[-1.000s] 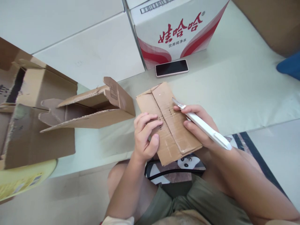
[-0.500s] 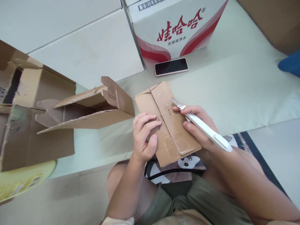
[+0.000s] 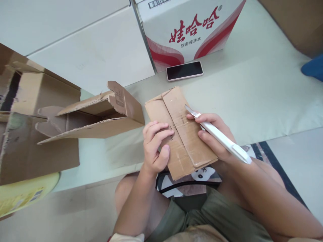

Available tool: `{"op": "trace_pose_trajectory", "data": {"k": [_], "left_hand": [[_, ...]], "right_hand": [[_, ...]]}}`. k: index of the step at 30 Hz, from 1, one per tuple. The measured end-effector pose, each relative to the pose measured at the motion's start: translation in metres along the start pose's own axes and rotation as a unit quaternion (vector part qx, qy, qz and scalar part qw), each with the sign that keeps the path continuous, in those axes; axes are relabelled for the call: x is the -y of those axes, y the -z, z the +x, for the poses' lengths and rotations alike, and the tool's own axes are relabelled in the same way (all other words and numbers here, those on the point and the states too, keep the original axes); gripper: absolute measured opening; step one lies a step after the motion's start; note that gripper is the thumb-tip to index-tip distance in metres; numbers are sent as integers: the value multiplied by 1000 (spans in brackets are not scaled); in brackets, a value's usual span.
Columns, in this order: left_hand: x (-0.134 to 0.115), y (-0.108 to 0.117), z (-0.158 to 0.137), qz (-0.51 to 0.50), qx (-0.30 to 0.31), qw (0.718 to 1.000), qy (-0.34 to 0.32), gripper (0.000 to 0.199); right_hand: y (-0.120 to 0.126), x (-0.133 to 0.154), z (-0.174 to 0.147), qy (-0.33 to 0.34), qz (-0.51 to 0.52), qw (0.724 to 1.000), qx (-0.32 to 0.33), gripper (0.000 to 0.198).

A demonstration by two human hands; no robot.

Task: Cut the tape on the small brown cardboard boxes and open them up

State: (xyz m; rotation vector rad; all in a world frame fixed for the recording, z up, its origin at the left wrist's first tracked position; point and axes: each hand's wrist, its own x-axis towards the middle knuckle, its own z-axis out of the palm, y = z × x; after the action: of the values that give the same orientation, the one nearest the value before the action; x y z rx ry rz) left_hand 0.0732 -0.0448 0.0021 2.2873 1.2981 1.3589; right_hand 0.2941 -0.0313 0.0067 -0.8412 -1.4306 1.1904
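A small closed cardboard box (image 3: 185,134) with a lengthwise top seam under clear tape sits before me, overhanging the table's front edge. My left hand (image 3: 155,146) grips its left side, fingers curled onto the top face. In my right hand (image 3: 218,136) is a white utility knife (image 3: 224,141), its blade out and pointing up and left above the box's right half. The same hand rests against the right side of the box, and the knife's handle end points back over my wrist.
Left of the small box lies an open cardboard box (image 3: 101,124), with larger cut cartons (image 3: 50,141) beyond it. A phone (image 3: 185,71) lies before a white and red carton (image 3: 186,37). A yellow tub-like object (image 3: 30,193) is at lower left; something blue (image 3: 313,69) shows at right.
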Motion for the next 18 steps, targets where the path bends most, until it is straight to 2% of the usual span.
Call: {"op": "trace_pose_trajectory", "data": {"k": [18], "left_hand": [[-1,1,0,-2,8,1000,3,29]], "right_hand": [[-3,2,0,-29,-2,999,-19,20]]}}
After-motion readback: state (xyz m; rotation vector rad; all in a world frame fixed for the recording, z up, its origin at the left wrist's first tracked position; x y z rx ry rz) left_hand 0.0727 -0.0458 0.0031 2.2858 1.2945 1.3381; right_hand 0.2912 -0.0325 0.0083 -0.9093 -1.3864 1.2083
